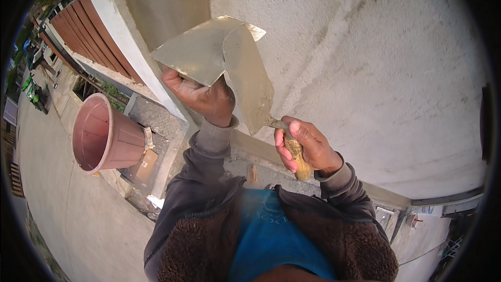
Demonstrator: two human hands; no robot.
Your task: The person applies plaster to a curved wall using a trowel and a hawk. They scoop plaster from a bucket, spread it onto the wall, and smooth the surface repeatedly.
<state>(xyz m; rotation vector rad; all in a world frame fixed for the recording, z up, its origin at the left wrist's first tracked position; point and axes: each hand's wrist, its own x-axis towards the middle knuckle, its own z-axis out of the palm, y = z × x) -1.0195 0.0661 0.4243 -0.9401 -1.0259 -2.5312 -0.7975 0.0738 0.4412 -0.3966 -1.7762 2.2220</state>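
My left hand [201, 96] is closed beneath a flat grey plasterer's hawk [193, 52], whose grip is hidden by the hand and plate. In my right hand [313, 149] is a pointed trowel [248, 75], held by its worn yellowish wooden handle [296, 157], thumb near the top. The trowel's broad blade is smeared with grey mortar and overlaps the right edge of the hawk; whether the two touch I cannot tell. Both tools are in front of a rough plastered wall [365, 73].
A large reddish-brown plastic tub [109, 136] stands to the left beside a low ledge [172, 159]. A white-edged wall corner [120, 36] rises at the upper left, near a brown slatted fence [99, 36]. Farther off are a green motorbike [34, 94] and a person [36, 57].
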